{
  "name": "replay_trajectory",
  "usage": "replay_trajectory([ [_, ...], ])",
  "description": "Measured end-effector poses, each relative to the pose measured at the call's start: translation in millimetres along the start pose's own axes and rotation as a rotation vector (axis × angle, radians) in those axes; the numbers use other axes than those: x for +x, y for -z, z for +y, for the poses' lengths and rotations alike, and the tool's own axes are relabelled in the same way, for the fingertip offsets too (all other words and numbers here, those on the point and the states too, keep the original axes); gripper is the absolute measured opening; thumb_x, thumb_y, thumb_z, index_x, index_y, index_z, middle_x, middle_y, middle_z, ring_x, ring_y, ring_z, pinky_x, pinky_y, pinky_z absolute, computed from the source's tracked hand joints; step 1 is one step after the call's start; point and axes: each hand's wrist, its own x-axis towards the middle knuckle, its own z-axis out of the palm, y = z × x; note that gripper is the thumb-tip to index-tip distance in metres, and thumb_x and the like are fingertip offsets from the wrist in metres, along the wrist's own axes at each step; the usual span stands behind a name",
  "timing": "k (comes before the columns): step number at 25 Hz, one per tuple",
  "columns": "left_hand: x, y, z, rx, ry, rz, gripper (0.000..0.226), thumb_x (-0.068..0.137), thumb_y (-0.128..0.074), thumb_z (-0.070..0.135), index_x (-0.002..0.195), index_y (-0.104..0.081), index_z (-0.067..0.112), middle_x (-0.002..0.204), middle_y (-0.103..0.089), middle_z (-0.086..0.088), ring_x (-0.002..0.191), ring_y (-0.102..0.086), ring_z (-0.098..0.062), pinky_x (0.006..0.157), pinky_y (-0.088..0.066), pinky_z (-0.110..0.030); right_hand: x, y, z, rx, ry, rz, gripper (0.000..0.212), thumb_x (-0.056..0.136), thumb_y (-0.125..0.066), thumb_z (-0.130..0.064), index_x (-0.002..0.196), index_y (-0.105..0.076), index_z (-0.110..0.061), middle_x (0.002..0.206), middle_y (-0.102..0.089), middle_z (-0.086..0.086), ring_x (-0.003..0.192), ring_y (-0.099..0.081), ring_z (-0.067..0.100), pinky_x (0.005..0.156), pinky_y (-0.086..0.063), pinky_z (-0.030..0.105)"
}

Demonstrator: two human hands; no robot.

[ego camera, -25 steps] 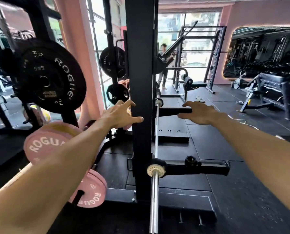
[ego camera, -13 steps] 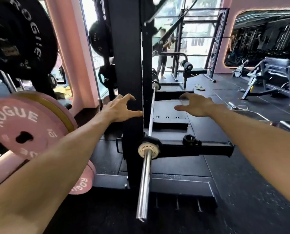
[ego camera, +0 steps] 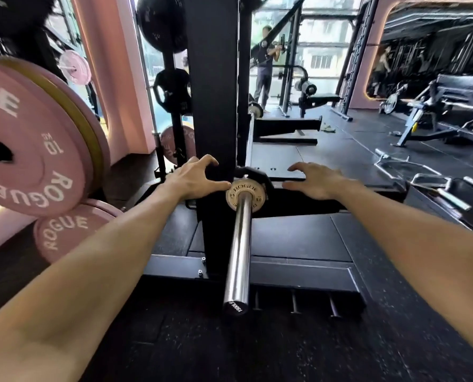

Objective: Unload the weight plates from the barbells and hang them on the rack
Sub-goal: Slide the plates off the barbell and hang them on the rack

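A chrome barbell sleeve (ego camera: 238,252) points toward me, lying low in the black rack (ego camera: 214,78). A small tan Rogue plate (ego camera: 245,194) sits at its inner collar, with a black piece behind it. My left hand (ego camera: 195,177) is spread just left of that plate, thumb almost touching it, fingers against the rack's upright. My right hand (ego camera: 316,181) hovers open just right of the plate, over the black safety arm (ego camera: 340,199). Neither hand holds anything. Pink Rogue plates (ego camera: 34,150) hang on pegs at the left.
Black plates (ego camera: 162,22) and another pink plate (ego camera: 64,230) hang on the rack's storage pegs. A person (ego camera: 265,64) stands at the far windows. Benches and machines (ego camera: 450,106) fill the right side, and loose bars (ego camera: 423,175) lie on the floor.
I have leaned in and down: the barbell end is much closer. Both hands dropped from beside the upright to either side of the small plate on the sleeve.
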Motion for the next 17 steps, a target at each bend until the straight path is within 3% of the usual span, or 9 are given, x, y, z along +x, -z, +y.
replay_trajectory([
  [5, 42.7, -52.6, -30.8, -0.053, 0.031, -0.034, 0.075, 0.067, -0.067, 0.068, 0.131, -0.045, 0.036, 0.133, -0.051, -0.002, 0.123, -0.051, -0.025, 0.102, -0.044, -0.048, 51.5, -57.9, -9.0, 0.038, 0.026, -0.021, 0.060, 0.088, -0.048, -0.065, 0.140, -0.041, -0.036, 0.145, -0.048, 0.002, 0.130, -0.046, 0.028, 0.106, -0.034, 0.048],
  [9, 88.7, -93.8, -45.2, -0.096, 0.022, -0.028, 0.058, 0.083, -0.068, 0.043, 0.134, -0.047, 0.023, 0.129, -0.057, -0.005, 0.118, -0.055, -0.025, 0.100, -0.046, -0.044, 100.1, -89.4, -14.0, 0.134, 0.045, 0.003, 0.054, 0.094, -0.054, -0.046, 0.142, -0.041, -0.026, 0.139, -0.052, 0.004, 0.125, -0.049, 0.025, 0.093, -0.041, 0.036],
  [14, 126.3, -143.1, -55.0, -0.180, 0.028, -0.076, 0.044, 0.096, -0.057, 0.029, 0.135, -0.047, 0.013, 0.129, -0.058, -0.012, 0.117, -0.056, -0.028, 0.100, -0.046, -0.040, 147.4, -127.5, -10.8, 0.216, 0.004, 0.040, 0.049, 0.097, -0.054, -0.033, 0.142, -0.041, -0.018, 0.139, -0.051, 0.008, 0.126, -0.049, 0.027, 0.105, -0.040, 0.044],
  [17, 139.8, -166.8, -60.3, -0.257, 0.081, -0.044, 0.042, 0.096, -0.058, 0.024, 0.133, -0.045, 0.011, 0.123, -0.061, -0.014, 0.113, -0.058, -0.030, 0.097, -0.047, -0.040, 164.5, -145.6, -10.3, 0.266, -0.033, 0.101, 0.036, 0.096, -0.055, -0.024, 0.130, -0.048, -0.014, 0.130, -0.054, 0.009, 0.116, -0.054, 0.028, 0.099, -0.045, 0.043],
])
